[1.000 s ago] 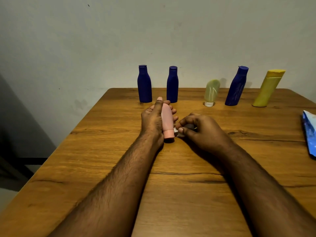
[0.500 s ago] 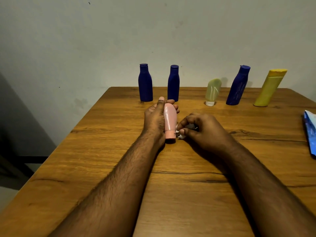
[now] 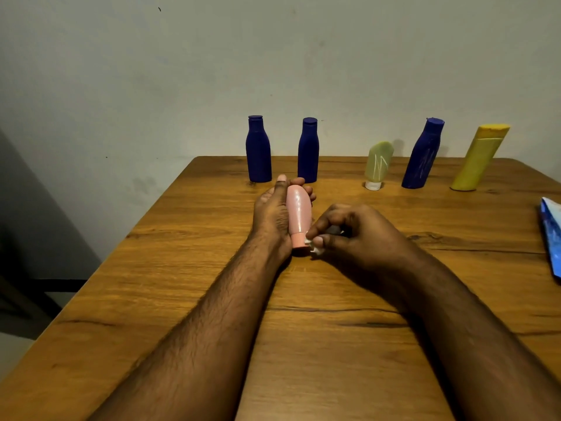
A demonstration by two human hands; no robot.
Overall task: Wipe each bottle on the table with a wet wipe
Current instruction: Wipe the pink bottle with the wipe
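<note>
Pink bottle (image 3: 299, 215) lies on its side near mid-surface, cap end toward the person. Left hand (image 3: 273, 214) wraps it from the left, thumb up along its top and fingers (image 3: 308, 192) curled round the far side, prob. to stop it rolling and to turn it while the cap gets cleaned. Right hand (image 3: 358, 235) sits just right of the cap w/ fingers bunched, pinching a small white wipe (image 3: 314, 249) against the cap's edge; most of the wipe is hidden in the fist. Looks like the step in hand is wiping the cap/neck, the fiddly bit, hence the fingertip pinch rather than a flat palm.

Along the back edge of the surface (image 3: 303, 344) stand five more: two blue bottles (image 3: 258, 153) (image 3: 308, 153) upright, then a green tube (image 3: 378, 165) on its cap, a third blue bottle (image 3: 422, 156) and a yellow bottle (image 3: 478, 161), the last three seeming to lean right (maybe lens). Lined up well apart, likely waiting their turn or done; can't tell which. Blue pack (image 3: 551, 238) at the right edge, prob. the wipes.
</note>
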